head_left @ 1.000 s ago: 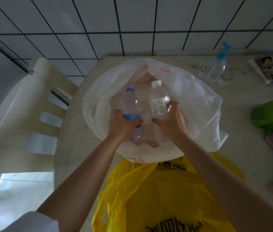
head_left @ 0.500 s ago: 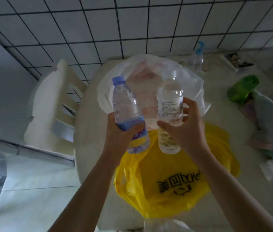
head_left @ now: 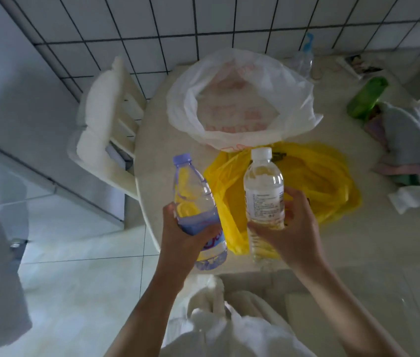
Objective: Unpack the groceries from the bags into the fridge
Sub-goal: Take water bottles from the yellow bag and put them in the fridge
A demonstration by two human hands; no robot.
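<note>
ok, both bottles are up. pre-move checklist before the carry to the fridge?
1. Left hand grip on blue-cap bottle: ok, fingers wrapped round the label.
2. Right hand grip on white-cap bottle: ok.
3. Both caps on: ok.
4. Bottles out of the white bag: ok, held above the yellow bag.
5. White bag emptied: cannot tell.
6. Fridge open, path free: cannot tell.

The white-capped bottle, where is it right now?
The white-capped bottle is in the right hand, held upright above the yellow bag, beside the blue-capped bottle in the left hand.
</note>
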